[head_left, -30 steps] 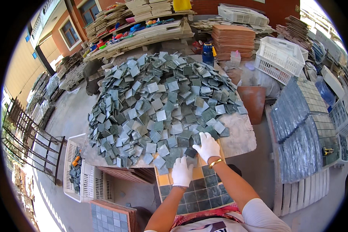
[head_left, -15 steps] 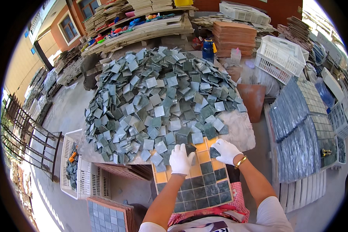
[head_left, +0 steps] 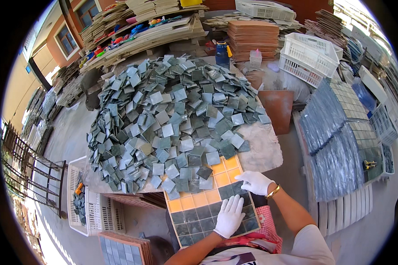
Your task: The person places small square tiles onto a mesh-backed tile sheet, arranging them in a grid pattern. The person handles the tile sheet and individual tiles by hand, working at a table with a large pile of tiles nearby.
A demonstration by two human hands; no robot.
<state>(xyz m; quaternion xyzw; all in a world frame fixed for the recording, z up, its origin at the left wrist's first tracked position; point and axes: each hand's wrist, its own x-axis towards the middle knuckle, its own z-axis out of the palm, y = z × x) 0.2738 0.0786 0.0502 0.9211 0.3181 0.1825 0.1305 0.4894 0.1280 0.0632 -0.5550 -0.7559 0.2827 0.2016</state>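
Observation:
A tray with an orange gridded base point(head_left: 200, 201) rests against the front of the pile, its nearer rows filled with dark green-grey square tiles point(head_left: 193, 227). My left hand point(head_left: 230, 216), in a white glove, lies flat on these set tiles with its fingers stretched out. At the tray's right edge, my gloved right hand point(head_left: 254, 182) has its fingers extended leftward beside a set tile point(head_left: 237, 188); nothing shows in its grasp. Loose square stone tiles point(head_left: 163, 117) are heaped on the table point(head_left: 263, 143), some overlapping the tray's far left part.
White crates point(head_left: 99, 212) stand at the lower left, one holding tile pieces. Below is a stack of tiled panels point(head_left: 121, 249). Wrapped tile stacks point(head_left: 327, 132) sit on a pallet at right. A blue bottle point(head_left: 222, 55) stands behind the heap.
My left hand has moved from the tray's far part down onto the set tiles. The right hand has let go of its tile and come slightly nearer. The whole view has shifted a little.

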